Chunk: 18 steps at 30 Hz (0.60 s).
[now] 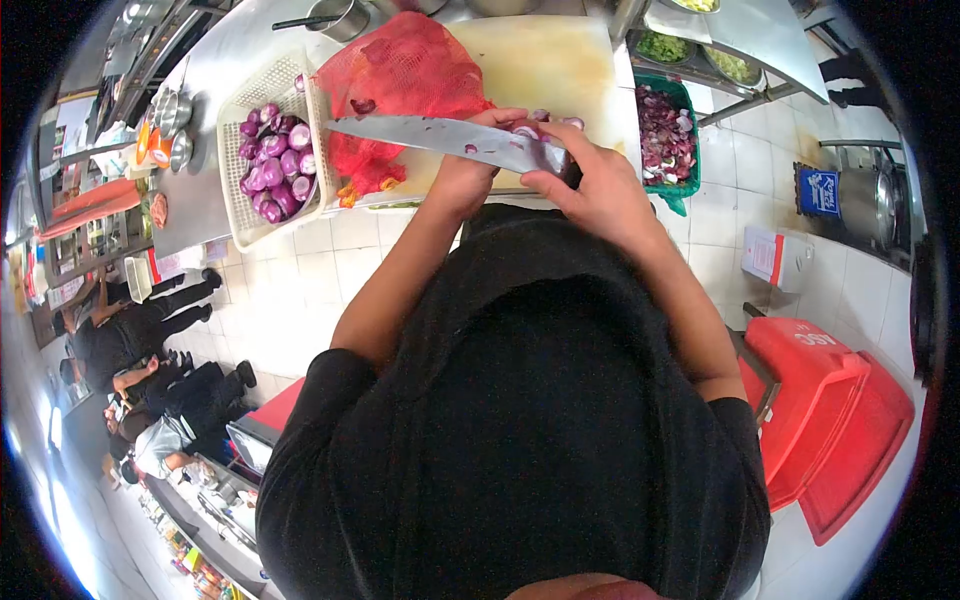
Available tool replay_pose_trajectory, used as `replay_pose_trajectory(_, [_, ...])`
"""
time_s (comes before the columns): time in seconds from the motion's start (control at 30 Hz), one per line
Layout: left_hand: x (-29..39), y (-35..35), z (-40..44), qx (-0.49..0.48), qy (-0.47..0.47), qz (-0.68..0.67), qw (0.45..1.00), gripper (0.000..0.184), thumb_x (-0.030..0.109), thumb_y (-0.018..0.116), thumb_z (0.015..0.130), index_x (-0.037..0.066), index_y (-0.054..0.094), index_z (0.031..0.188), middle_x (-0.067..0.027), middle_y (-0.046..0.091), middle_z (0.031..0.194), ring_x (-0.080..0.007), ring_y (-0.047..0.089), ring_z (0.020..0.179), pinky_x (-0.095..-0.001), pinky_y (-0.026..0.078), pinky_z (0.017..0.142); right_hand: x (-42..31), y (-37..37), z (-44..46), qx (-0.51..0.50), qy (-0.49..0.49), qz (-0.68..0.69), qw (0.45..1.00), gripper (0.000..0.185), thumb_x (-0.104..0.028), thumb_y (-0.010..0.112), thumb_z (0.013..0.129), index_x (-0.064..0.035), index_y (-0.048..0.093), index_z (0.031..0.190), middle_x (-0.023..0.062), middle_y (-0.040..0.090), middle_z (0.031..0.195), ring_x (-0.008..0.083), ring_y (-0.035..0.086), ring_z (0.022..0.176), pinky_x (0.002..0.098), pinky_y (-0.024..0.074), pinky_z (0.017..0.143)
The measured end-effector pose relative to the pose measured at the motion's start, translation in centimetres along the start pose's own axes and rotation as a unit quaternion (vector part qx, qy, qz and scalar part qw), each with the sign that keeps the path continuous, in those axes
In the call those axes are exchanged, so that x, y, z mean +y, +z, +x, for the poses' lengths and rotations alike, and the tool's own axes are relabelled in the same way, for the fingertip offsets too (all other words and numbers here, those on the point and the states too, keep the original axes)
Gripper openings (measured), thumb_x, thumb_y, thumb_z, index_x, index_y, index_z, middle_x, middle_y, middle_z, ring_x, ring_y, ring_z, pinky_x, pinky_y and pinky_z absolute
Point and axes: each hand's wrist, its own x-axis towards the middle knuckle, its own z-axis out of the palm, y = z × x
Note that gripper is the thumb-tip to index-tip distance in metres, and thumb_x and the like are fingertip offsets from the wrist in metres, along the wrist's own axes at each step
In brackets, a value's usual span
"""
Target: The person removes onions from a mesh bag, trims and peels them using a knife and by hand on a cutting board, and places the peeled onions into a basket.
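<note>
Two bare hands work close together in the head view. The right hand [607, 187] has its fingers wrapped around the handle end of a large knife [410, 131]. The left hand [467, 182] is partly hidden by the blade; I cannot tell how firmly its fingers grip anything. Purple onion [526, 130] shows between the two sets of fingers.

The broad blade crosses the left fingers, so a slip on slick onion could cut them. Its tip reaches over a red mesh bag [415, 60], whose loose netting could snag it.

Beyond the fingers, the cutting board [560, 60] offers bare room; its near edge lies close to the wrists, limiting movement toward the body. Left of the left fingers, past the netting, a white basket [228, 170] of onions sits at the desk [240, 60] edge. Just right of the right fingers is a green tub [660, 84] of onion scraps.
</note>
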Motion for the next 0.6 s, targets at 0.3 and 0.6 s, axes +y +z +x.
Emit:
replay_pose_trajectory(0.3, [0.5,0.0,-0.9,-0.026,-0.054,-0.016,0.998,0.035,0.008,0.063,0.093,0.002,0.058,0.127,-0.0085,0.068,0.109,-0.0184,0.065,0.094,-0.0321,0.052,0.077,2.4,1.6,0.2,0.012,0.0,0.2,0.98,0.043,-0.037,0.071,0.091,-0.0068,0.064,0.122,0.0121,0.069,0.088,0.0168,0.062,0.07,0.0304,0.0508,0.067])
replay_pose_trajectory(0.6, [-2.2,-0.7,0.2,-0.063,-0.133,0.02,0.989,0.031,0.012,0.06,0.094,0.005,0.055,0.125,-0.0089,0.065,0.109,-0.0201,0.065,0.093,-0.0339,0.053,0.076,7.8,4.1,1.7,0.035,0.048,0.272,0.961,0.04,-0.037,0.064,0.097,-0.0038,0.064,0.12,-0.0004,0.059,0.076,0.0064,0.049,0.066,0.0244,0.0417,0.06])
